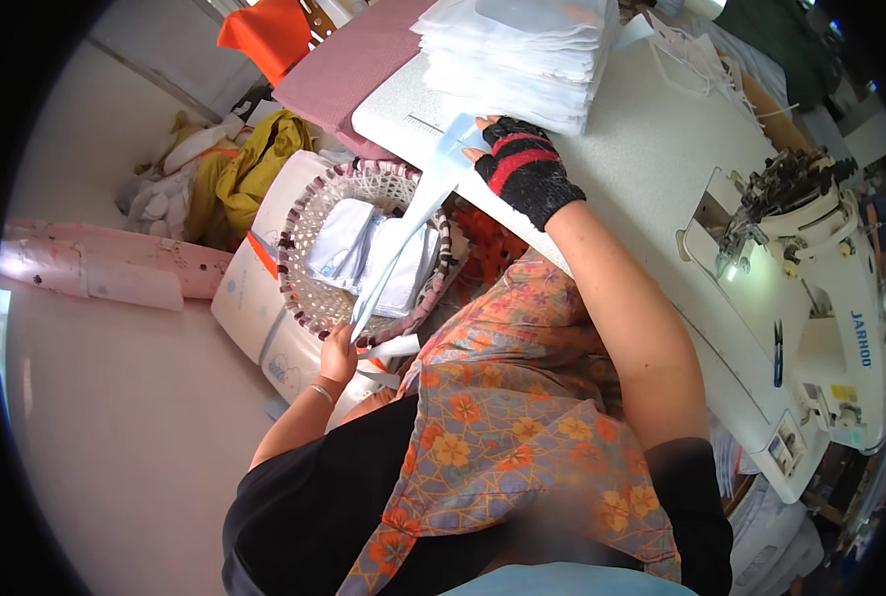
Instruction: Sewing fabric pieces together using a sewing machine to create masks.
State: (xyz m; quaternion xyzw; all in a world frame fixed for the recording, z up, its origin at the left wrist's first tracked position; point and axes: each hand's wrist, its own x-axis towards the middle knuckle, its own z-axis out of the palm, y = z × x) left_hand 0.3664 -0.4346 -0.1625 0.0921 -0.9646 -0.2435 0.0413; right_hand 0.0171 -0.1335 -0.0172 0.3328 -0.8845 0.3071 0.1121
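Right hand [524, 167], in a black-and-red fingerless glove, fingers pinched on the upper end of a pale blue-white fabric strip [403, 233]; left hand [340, 355] fingers closed on its lower end; strip stretched taut between them, slanting over a woven basket [304, 288] holding folded white pieces; right hand sits at the white bench [642, 149] edge, touching a stack of white fabric [522, 60]; sewing machine [811, 268] well to the right.
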